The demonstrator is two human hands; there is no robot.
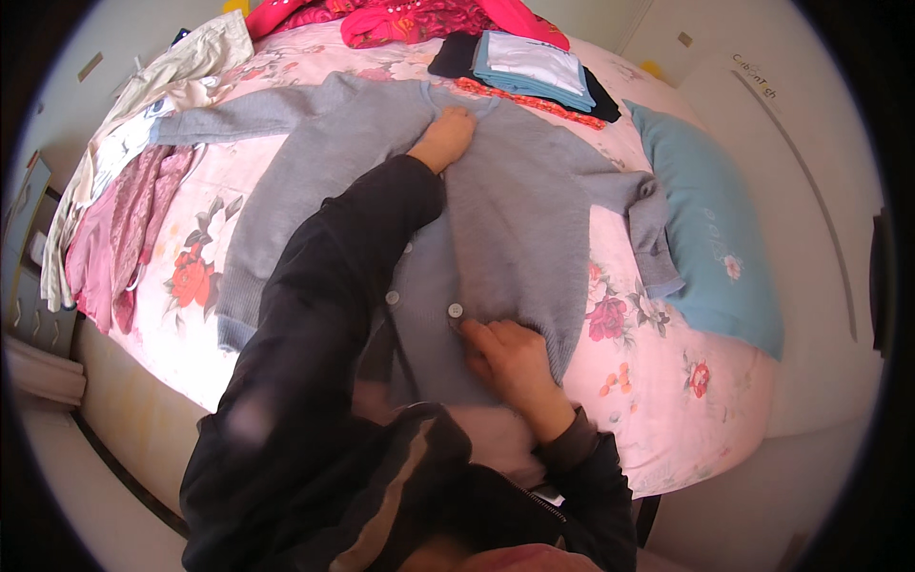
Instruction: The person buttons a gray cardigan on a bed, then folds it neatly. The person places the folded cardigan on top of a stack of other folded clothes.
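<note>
A grey knit cardigan (529, 236) with pale buttons lies spread on a bed, its neckline away from me and its front partly open. My left hand (447, 136) reaches up to the cardigan's front edge just below the neckline; its fingers are curled on the knit, and their hold is hard to make out. Near the hem, my right hand (515, 361) pinches the front edge beside a white button (455, 311). One sleeve stretches out to the left, while the other is bent down on the right.
A pink floral sheet (672, 429) covers the bed. Folded clothes (532, 68) are stacked at the back, near red patterned garments (400, 25). A blue pillow (715, 236) lies at the right. Pink (107, 243) and cream clothes (193, 57) hang over the left edge.
</note>
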